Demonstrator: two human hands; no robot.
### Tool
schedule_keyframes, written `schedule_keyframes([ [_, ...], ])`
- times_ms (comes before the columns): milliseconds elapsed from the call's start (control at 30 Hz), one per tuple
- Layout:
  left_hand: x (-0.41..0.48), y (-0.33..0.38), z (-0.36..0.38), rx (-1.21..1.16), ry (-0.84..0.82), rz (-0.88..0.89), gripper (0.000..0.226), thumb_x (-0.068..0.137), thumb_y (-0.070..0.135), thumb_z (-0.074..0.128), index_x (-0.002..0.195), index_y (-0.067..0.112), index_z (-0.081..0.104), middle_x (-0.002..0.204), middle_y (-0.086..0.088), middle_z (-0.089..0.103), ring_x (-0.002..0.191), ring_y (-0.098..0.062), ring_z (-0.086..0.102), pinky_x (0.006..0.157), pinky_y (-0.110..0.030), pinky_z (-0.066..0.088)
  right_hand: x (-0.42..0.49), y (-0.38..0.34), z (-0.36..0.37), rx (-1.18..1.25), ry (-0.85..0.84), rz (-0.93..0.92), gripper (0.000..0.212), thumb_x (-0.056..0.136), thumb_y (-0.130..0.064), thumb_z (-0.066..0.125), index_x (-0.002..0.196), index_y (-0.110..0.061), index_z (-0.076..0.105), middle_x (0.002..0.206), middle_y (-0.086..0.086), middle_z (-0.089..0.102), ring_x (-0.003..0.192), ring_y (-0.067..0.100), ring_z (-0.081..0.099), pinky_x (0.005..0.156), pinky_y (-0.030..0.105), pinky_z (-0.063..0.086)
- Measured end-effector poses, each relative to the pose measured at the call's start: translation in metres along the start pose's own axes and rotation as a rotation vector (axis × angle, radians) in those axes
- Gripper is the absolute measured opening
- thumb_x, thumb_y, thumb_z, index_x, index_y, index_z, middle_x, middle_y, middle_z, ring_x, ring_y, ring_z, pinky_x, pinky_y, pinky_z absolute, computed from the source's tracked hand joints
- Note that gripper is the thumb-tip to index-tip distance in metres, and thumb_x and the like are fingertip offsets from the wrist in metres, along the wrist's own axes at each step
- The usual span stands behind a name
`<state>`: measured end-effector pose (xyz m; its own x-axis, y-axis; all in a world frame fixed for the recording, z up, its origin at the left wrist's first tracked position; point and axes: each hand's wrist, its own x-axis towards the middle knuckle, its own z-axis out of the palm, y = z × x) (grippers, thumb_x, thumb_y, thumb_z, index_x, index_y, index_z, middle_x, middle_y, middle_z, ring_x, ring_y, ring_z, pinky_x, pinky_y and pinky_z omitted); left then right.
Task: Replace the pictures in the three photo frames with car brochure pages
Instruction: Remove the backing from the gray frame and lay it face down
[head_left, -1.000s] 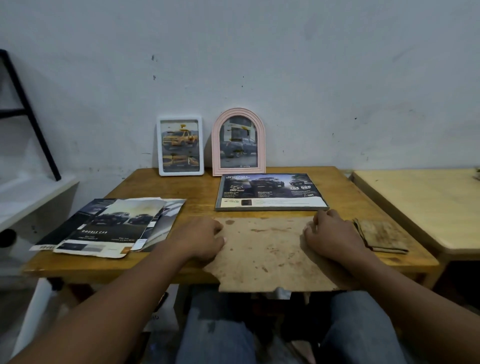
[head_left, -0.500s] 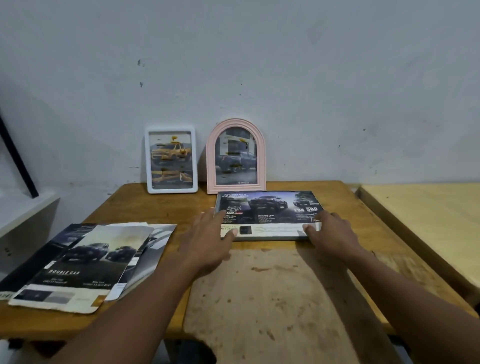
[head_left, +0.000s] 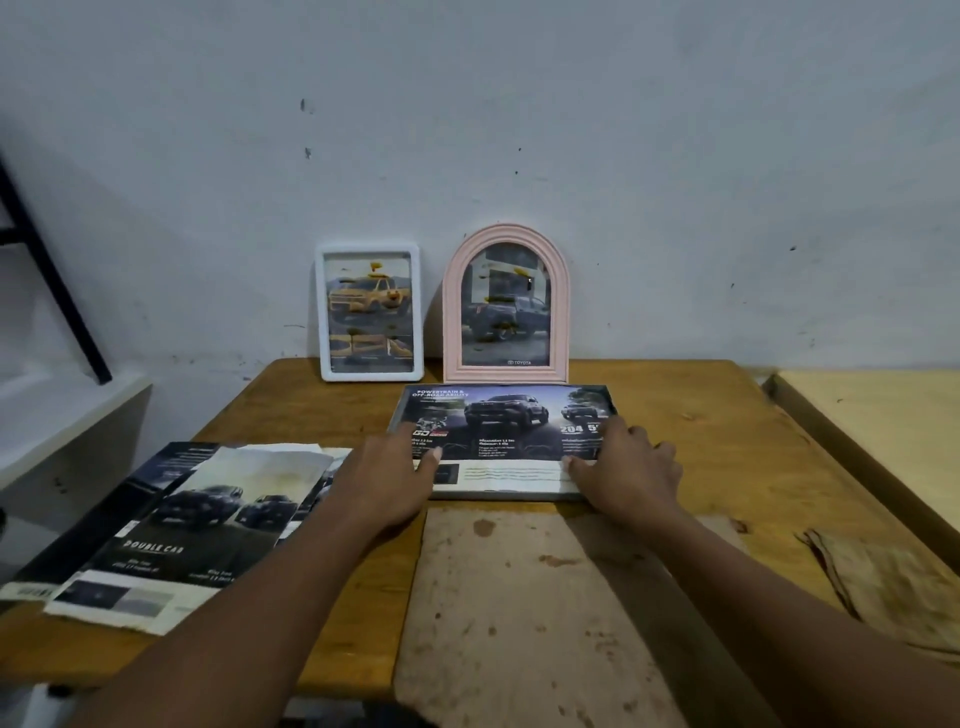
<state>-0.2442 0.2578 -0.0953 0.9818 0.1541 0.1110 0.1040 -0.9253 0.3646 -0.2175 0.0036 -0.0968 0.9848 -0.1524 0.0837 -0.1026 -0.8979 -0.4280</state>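
On the table (head_left: 701, 415), at the wall end: two frames standing upright against the wall.
- White frame (head_left: 370, 310), rectangular, holding a yellow truck page.
- Pink frame (head_left: 505, 306), arched, just to its right, holding a dark pickup page. Neither has moved since a second ago.

Centre: flat frame (head_left: 506, 415), grey-edged, landscape, lying face up just in front of the pink frame. A dark car brochure page shows in it. Its near edge meets the far edge of the board (head_left: 519, 597). It lies where it lay a second ago.

Left hand (head_left: 387, 478): a second ago it rested on the board; half a second ago it had reached the flat frame. It now grips the frame's near-left corner, thumb laid across the face and fingers curled over the edge, their tips hidden.

Right hand (head_left: 628, 467): it has made the same move and now grips the near-right corner, thumb on the pale lower strip, fingers curled down over the right edge.

Board: brown, stained, bare of hands now, lying between the forearms and overhanging the near table edge as before.

Left side: loose brochures (head_left: 176, 519), overlapping, unmoved, top sheet reading DOUBLE CAB.

Right side: brown sheet (head_left: 883, 577), worn, near the table edge. A paler second table (head_left: 883, 426) stands beyond it.
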Motion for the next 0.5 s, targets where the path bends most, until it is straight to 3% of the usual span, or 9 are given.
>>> schedule_keyframes([
  [200,0.007,-0.019,0.006,-0.014,0.024,-0.043,0.050,0.098,0.057,0.048,0.137,0.026,0.050,0.136,-0.004,0.061,0.119,-0.023,0.058,0.093,-0.044,0.055,0.005,-0.019,0.010,0.106,0.019,0.011,0.052,0.087,-0.034,0.068,0.132,-0.023,0.042,0.137,0.007,0.049,0.127,0.036,0.041,0.102,0.051,0.030],
  [333,0.007,-0.018,0.014,-0.003,0.056,-0.068,0.058,0.099,0.057,0.046,0.145,0.023,0.044,0.149,-0.008,0.047,0.135,-0.027,0.043,0.105,-0.047,0.046,0.010,-0.019,0.012,0.238,0.072,-0.003,0.042,0.086,-0.014,0.065,0.122,-0.027,0.047,0.125,0.002,0.059,0.120,0.030,0.047,0.096,0.049,0.029],
  [500,0.010,-0.017,0.019,-0.062,0.132,-0.092,0.059,0.098,0.056,0.050,0.148,0.026,0.041,0.147,-0.010,0.045,0.134,-0.028,0.043,0.103,-0.047,0.046,0.012,-0.020,0.011,0.420,0.145,-0.105,0.042,0.086,-0.003,0.060,0.115,-0.031,0.050,0.117,-0.004,0.060,0.111,0.020,0.054,0.094,0.041,0.032],
])
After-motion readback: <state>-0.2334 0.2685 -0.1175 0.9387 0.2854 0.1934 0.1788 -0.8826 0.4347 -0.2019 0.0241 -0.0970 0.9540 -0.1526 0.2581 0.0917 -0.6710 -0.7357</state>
